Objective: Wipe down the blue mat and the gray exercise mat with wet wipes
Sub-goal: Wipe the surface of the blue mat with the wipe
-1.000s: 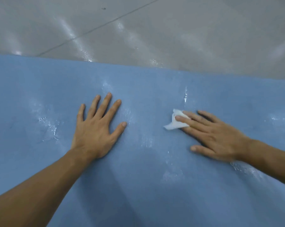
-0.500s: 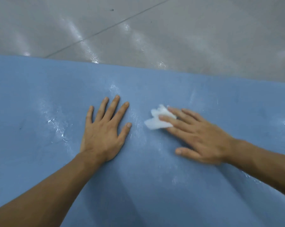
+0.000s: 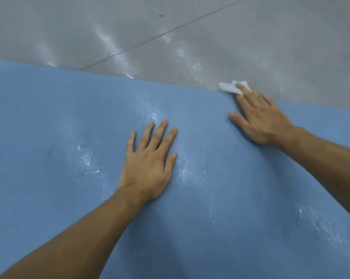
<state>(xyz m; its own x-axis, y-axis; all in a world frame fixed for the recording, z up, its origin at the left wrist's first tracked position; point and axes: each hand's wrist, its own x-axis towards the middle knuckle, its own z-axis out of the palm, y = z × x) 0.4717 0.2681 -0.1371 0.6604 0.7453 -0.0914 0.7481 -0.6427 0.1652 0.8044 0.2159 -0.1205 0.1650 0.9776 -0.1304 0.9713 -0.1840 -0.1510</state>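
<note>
Fingers (image 3: 243, 90) of the right hand (image 3: 260, 119) are lying straight and close together, pressing a white wet wipe (image 3: 228, 87) flat rather than curling round it. The wipe is sitting right at the far edge of the blue mat (image 3: 49, 121), sticking out past the fingertips onto the glossy floor (image 3: 250, 37) beyond that edge. The thumb is spreading out sideways over the mat. The left hand (image 3: 148, 162) is resting flat near the middle of the mat, fingers fanned wide, holding nothing and apparently bracing. Wet streaks are shining on the mat around both hands. The wipe is lying ahead of the right fingertips, its longer side running roughly along the mat's far edge. With no mat beyond it, the next stroke is probably going to run back toward the person or sideways along that edge. The gray exercise mat is not showing anywhere.
</note>
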